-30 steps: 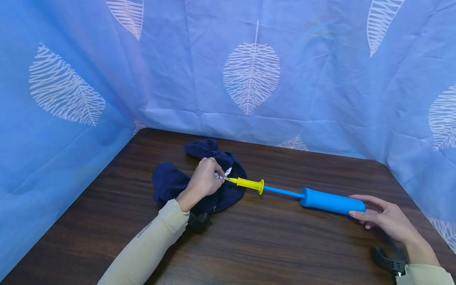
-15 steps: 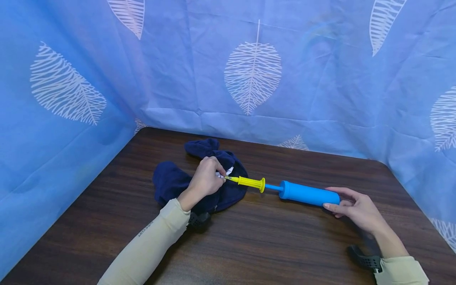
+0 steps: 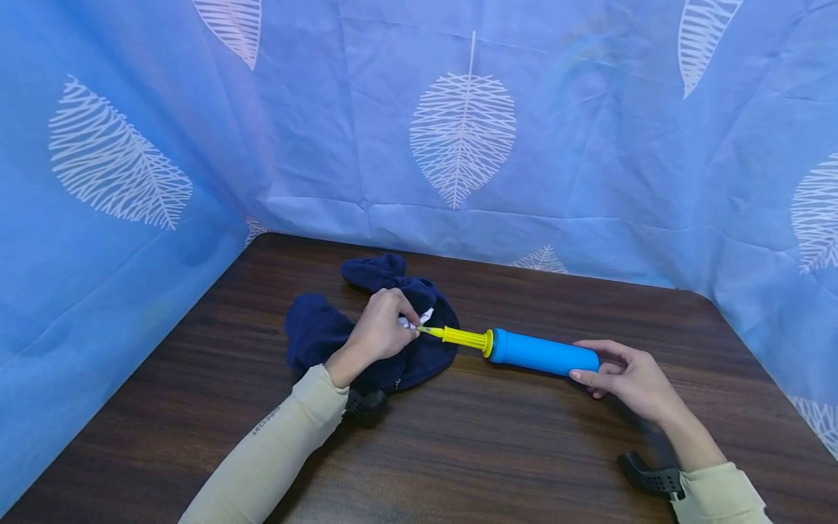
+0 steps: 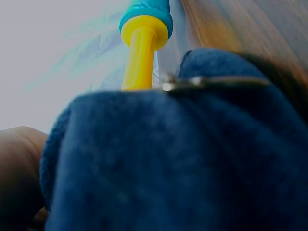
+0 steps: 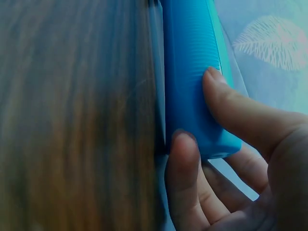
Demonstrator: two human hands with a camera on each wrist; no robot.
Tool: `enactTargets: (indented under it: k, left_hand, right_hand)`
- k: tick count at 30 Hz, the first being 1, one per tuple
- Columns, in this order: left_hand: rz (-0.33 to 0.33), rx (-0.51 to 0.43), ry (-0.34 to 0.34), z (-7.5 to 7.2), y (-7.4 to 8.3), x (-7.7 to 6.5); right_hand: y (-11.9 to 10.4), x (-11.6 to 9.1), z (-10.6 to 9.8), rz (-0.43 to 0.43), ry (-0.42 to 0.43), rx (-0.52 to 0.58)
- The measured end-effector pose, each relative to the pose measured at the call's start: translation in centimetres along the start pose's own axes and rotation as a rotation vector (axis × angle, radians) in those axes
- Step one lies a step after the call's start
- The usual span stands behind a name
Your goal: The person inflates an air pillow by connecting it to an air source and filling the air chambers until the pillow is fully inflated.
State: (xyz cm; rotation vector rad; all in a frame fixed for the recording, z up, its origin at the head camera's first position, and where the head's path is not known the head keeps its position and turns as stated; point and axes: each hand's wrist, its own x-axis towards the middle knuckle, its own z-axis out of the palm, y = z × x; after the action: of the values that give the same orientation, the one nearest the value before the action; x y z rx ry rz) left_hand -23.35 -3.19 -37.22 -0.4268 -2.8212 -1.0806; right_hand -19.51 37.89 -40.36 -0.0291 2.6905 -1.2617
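Blue pump lies between left hand, pinching the white piece at its yellow nozzle, and right hand, gripping its end — a crooked push could slip the nozzle loose.

Between the earlier views and this one, the right hand moved the blue barrel leftward to the yellow nozzle; the blue rod between them disappeared, the two apparently meeting, though the join showed small.

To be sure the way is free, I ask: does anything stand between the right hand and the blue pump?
Nothing visible: the right hand holds the blue pump directly at one end, and the right wrist view shows no object between them.
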Motion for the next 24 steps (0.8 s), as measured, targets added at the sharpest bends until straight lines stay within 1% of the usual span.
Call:
enactTargets:
  k: [4, 8, 12, 16, 24]
  left_hand:
    - [-0.008, 0.0, 0.006, -0.2, 0.1, -0.1]
    - [-0.021, 0.001, 0.007, -0.3, 0.2, -0.1]
    - [-0.026, -0.002, 0.003, -0.3, 0.2, 0.0]
    - [-0.02, -0.001, 0.008, -0.3, 0.0, 0.1]
    - [-0.004, -0.003, 0.015, -0.5, -0.2, 0.1]
  right_hand:
    - [0.9, -0.1, -0.9, 0.001, 0.002, -0.001]
    - [2.6, -0.5, -2.5, -0.003, 0.007, -0.044]
    - [4.4, -1.1, -4.3, 0.02, 0.015, -0.088]
    - [5.8, -1.5, -5.8, 0.051, 0.029, -0.101]
    - [7.8, -2.5, -8.1, 0.117, 0.064, -0.105]
